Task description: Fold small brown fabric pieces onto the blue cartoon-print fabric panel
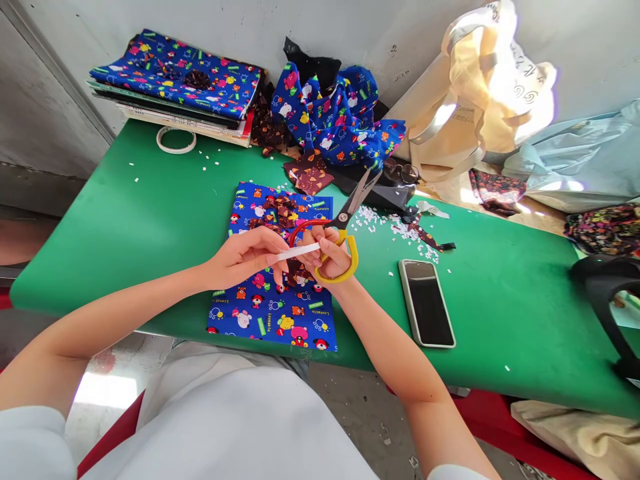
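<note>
My left hand pinches one end of a narrow white strip between thumb and fingers. At its other end, the fingertips of my right hand meet the strip. Scissors with one yellow and one red handle hang on my right hand, their slightly parted blades pointing up and away from the strip. Below both hands lies a blue cartoon-print cloth. Brown patterned fabric scraps are bunched on it, partly hidden by my hands.
A phone lies right on the green table. White paper bits are scattered behind it. A tape roll sits near a stack topped with blue cloth. Crumpled blue cloth and a cream bag stand along the wall.
</note>
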Demonstrator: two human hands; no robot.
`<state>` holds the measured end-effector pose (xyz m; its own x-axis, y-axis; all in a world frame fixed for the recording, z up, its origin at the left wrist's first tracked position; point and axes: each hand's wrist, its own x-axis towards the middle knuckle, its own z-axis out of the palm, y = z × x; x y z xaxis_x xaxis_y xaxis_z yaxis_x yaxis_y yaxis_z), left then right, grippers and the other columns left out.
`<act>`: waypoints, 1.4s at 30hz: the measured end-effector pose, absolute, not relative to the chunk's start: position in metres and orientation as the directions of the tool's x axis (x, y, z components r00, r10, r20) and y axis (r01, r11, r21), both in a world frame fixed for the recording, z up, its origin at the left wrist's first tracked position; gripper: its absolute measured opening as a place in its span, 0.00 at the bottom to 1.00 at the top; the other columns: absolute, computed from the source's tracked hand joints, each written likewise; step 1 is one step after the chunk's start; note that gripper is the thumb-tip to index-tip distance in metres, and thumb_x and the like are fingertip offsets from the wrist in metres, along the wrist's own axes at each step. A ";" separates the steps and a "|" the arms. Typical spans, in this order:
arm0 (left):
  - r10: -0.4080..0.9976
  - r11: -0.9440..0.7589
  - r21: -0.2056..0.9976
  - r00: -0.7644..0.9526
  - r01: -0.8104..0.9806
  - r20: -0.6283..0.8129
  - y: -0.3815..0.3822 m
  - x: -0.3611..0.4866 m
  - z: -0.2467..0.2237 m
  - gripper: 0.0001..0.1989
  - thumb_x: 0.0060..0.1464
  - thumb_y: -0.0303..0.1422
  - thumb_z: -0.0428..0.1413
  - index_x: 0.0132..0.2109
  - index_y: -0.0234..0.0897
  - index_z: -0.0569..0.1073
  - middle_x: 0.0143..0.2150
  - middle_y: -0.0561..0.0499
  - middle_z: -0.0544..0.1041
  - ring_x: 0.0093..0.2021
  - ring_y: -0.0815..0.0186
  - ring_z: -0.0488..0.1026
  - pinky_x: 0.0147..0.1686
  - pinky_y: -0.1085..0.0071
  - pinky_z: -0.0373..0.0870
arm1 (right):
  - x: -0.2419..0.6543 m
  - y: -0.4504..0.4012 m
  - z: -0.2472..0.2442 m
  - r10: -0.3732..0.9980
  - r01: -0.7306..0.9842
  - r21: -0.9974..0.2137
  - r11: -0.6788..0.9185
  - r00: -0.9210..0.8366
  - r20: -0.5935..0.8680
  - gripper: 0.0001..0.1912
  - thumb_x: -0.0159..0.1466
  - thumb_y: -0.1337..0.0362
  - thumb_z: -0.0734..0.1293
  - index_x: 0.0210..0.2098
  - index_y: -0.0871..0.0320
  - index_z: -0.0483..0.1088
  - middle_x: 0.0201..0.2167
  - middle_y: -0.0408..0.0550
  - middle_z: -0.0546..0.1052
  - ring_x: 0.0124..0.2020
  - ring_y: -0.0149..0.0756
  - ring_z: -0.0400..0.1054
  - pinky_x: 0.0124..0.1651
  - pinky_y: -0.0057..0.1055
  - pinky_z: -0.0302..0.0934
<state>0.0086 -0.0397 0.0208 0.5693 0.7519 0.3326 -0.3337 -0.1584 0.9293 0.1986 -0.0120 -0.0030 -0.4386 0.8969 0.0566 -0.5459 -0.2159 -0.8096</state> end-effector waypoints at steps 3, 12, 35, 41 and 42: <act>0.785 -0.213 0.928 0.512 -0.306 0.349 -0.039 0.009 0.021 0.05 0.59 0.29 0.52 0.42 0.33 0.69 0.36 0.48 0.77 0.32 0.68 0.79 0.33 0.74 0.77 | 0.198 -0.012 -0.002 0.905 -0.546 -0.808 -0.221 -0.424 0.039 0.24 0.49 0.57 0.73 0.18 0.57 0.53 0.12 0.31 0.57 0.10 0.18 0.43 0.14 0.21 0.40; 0.814 -0.316 0.905 0.408 -0.286 0.413 -0.039 0.011 0.018 0.04 0.58 0.30 0.54 0.38 0.32 0.69 0.34 0.48 0.78 0.31 0.66 0.79 0.34 0.72 0.77 | 0.196 -0.012 -0.005 0.917 -0.525 -0.821 -0.225 -0.398 0.003 0.26 0.47 0.54 0.74 0.18 0.57 0.51 0.11 0.31 0.59 0.09 0.18 0.42 0.14 0.21 0.40; 0.888 -0.358 0.930 0.277 -0.085 0.368 -0.037 0.012 0.015 0.06 0.57 0.33 0.54 0.38 0.34 0.68 0.31 0.52 0.75 0.30 0.70 0.78 0.33 0.76 0.75 | 0.195 -0.013 -0.006 0.933 -0.431 -0.880 -0.200 -0.359 -0.036 0.30 0.46 0.49 0.73 0.18 0.57 0.47 0.09 0.30 0.56 0.08 0.18 0.40 0.13 0.21 0.39; 0.852 -0.366 0.926 0.367 -0.095 0.374 -0.033 0.010 0.013 0.04 0.59 0.31 0.53 0.39 0.34 0.66 0.31 0.53 0.74 0.31 0.72 0.77 0.33 0.77 0.73 | 0.195 -0.012 -0.006 0.933 -0.478 -0.866 -0.146 -0.357 0.040 0.27 0.49 0.52 0.72 0.18 0.57 0.49 0.10 0.31 0.58 0.09 0.17 0.41 0.13 0.21 0.39; 0.848 -0.363 0.927 0.379 -0.094 0.370 -0.032 0.009 0.012 0.04 0.59 0.31 0.52 0.39 0.34 0.66 0.31 0.53 0.74 0.30 0.72 0.76 0.33 0.77 0.73 | 0.195 -0.012 -0.005 0.934 -0.474 -0.868 -0.151 -0.357 0.032 0.27 0.49 0.52 0.72 0.18 0.57 0.50 0.10 0.31 0.58 0.09 0.17 0.41 0.13 0.21 0.40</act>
